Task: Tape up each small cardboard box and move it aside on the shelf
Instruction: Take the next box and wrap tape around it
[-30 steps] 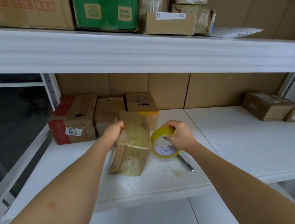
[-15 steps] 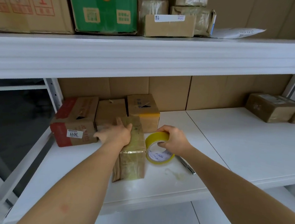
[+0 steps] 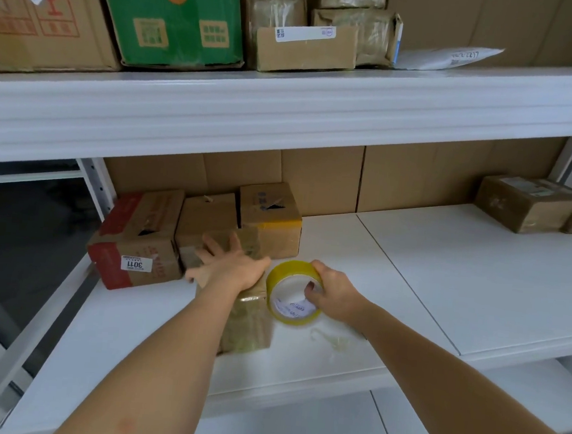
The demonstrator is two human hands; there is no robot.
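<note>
A small cardboard box wrapped in shiny tape (image 3: pixel 249 323) lies on the white shelf (image 3: pixel 337 323). My left hand (image 3: pixel 231 265) rests flat on its top with fingers spread, pushing against it. My right hand (image 3: pixel 331 294) grips a yellow roll of tape (image 3: pixel 292 296), with fingers through its core, just right of the box. Behind the box stand three small boxes: a red-edged one (image 3: pixel 135 239), a plain one (image 3: pixel 206 217) and one with a yellow stripe (image 3: pixel 272 215).
A crumpled scrap of clear tape (image 3: pixel 331 340) lies on the shelf near the front edge. Two more brown boxes (image 3: pixel 525 203) sit at the far right. The upper shelf (image 3: pixel 286 114) overhangs, loaded with a green carton (image 3: pixel 170 16) and parcels.
The taped box has slid back toward the row of boxes under my left hand, whose fingers have spread flat on top. My right hand has followed with the tape roll.
</note>
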